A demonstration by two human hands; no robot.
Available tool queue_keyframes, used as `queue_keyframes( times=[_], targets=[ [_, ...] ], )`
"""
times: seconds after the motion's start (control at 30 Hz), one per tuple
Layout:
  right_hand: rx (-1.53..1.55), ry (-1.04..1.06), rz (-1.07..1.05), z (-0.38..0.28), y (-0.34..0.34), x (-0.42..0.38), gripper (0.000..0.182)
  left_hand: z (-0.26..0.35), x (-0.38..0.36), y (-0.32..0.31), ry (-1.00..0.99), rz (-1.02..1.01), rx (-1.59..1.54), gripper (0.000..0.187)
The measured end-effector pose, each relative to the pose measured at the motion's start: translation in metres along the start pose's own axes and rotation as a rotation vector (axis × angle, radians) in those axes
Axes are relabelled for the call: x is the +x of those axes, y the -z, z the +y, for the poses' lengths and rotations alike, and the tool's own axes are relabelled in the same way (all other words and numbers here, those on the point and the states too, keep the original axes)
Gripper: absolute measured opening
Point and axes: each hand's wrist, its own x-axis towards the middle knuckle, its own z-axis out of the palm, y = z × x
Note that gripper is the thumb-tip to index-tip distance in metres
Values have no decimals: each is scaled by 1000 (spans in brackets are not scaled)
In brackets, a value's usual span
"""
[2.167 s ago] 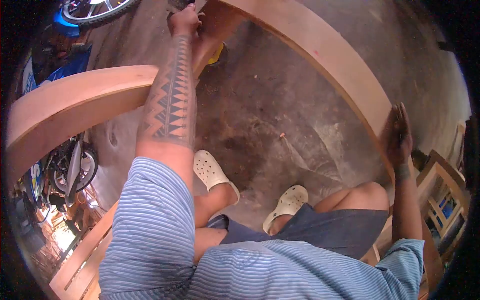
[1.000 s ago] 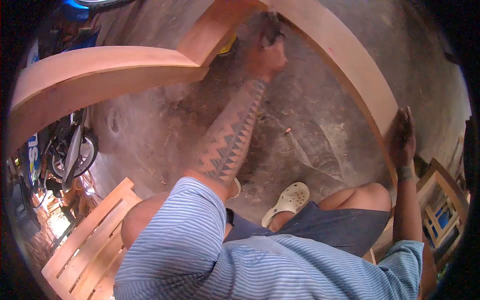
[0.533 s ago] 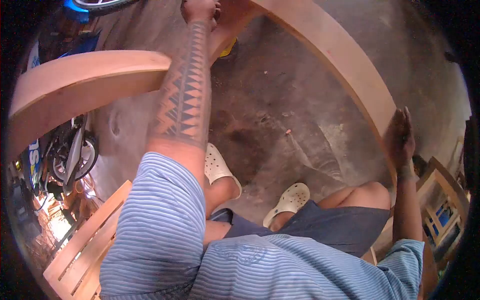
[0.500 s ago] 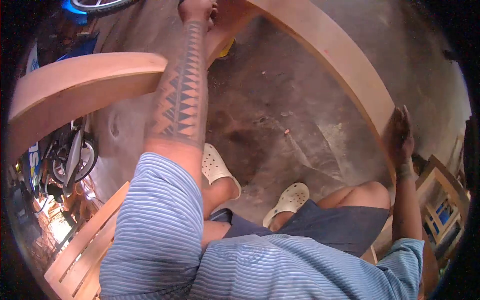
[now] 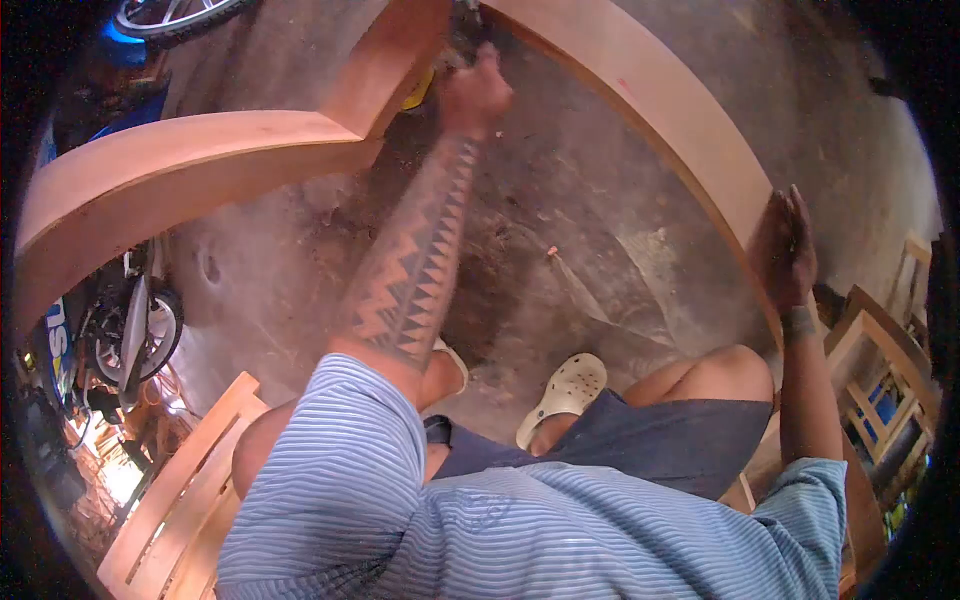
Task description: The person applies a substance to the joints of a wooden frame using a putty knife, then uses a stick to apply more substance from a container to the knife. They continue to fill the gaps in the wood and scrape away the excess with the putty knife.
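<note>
A large curved wooden piece (image 5: 680, 90) arcs across the top and down the right side, with a pinkish mark on its face. It meets a short straight board (image 5: 385, 60) and a second curved piece (image 5: 190, 135) on the left. My left hand (image 5: 475, 95), slightly blurred, is closed inside the arc, near the upper joint and apart from the wood. Something dark lies just beyond its fingers; what the hand holds is not clear. My right hand (image 5: 785, 250) lies along the right curve, fingers stretched out, palm against the wood.
A slatted wooden piece (image 5: 180, 490) stands at the lower left, near a motorbike wheel (image 5: 150, 330). Another wheel (image 5: 180, 15) shows at the top left. Wooden frames (image 5: 880, 370) stand at the right. Below are the stained floor (image 5: 560, 230) and a cream clog (image 5: 565, 395).
My left hand has come off the wood near the top joint and moved right and down, inside the arc. My right hand stays on the curved piece. The view has shifted slightly.
</note>
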Motion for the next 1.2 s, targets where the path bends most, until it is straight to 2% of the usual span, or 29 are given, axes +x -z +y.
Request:
queue_keyframes(
  times=[0.07, 0.13, 0.2, 0.27, 0.33, 0.43, 0.53, 0.6, 0.63, 0.67, 0.7, 0.77, 0.83, 0.87, 0.93, 1.0, 1.03, 1.07, 1.13, 1.2],
  targets=[
    [-270, 71, 17, -7, -1, -1, 47, 24, -22, -24, -31, 92, -25, 34],
    [-549, 133, 29, -14, 2, -6, 49, 49, -40, -44, 58, 156, -351, 41],
    [-176, -17, 50, -17, 2, -5, 51, 83, -65, -51, 155, 121, -584, 47],
    [-105, -59, 52, -27, 0, -6, 52, 119, -92, -45, 233, 68, -779, 51],
    [-336, -1, 31, -38, -3, -8, 54, 157, -110, -29, 287, 54, -984, 52],
    [830, -304, 89, -19, -9, -2, 54, 206, -136, -13, 264, 144, -1156, 55],
    [-520, -2, 61, -65, -14, -8, 46, 231, -164, -14, 282, 148, -1060, 53],
    [75, -79, 32, -33, -6, -9, 48, 208, -176, -17, 116, 17, -1120, 51],
    [141, -70, 25, -29, -3, -8, 49, 190, -180, -17, 31, -48, -1147, 50],
    [207, -62, 17, -25, 0, -6, 50, 172, -177, -15, 118, -145, -1160, 49],
    [44, -15, 14, -31, -1, -5, 48, 154, -174, -13, 206, -242, -1167, 49],
    [-282, 76, 11, -48, -5, -3, 46, 103, -154, -36, 309, -136, -787, 51],
    [-612, 151, 11, -57, -6, -9, 46, 47, -98, -60, 155, 151, -655, 44],
    [-576, 122, 13, -56, -5, -10, 45, 19, -70, -72, 93, 294, -566, 40],
    [-506, 71, 15, -52, -3, -7, 51, -28, -24, -88, -110, 369, -239, 34],
    [-580, 95, 8, -46, -3, -6, 50, -64, -3, -104, -410, 337, 175, 30],
    [-617, 108, 7, -42, -2, -6, 49, -48, -7, -98, -319, 363, 25, 30],
    [-363, 58, 9, -33, -2, -5, 49, -16, -16, -83, -230, 388, -123, 34],
    [144, -46, 16, -16, -1, -4, 50, 61, -43, -42, 50, 366, -754, 44],
    [-55, 9, 2, -37, -3, -6, 50, 114, -80, -21, 104, 368, -1024, 46]
  ],
)
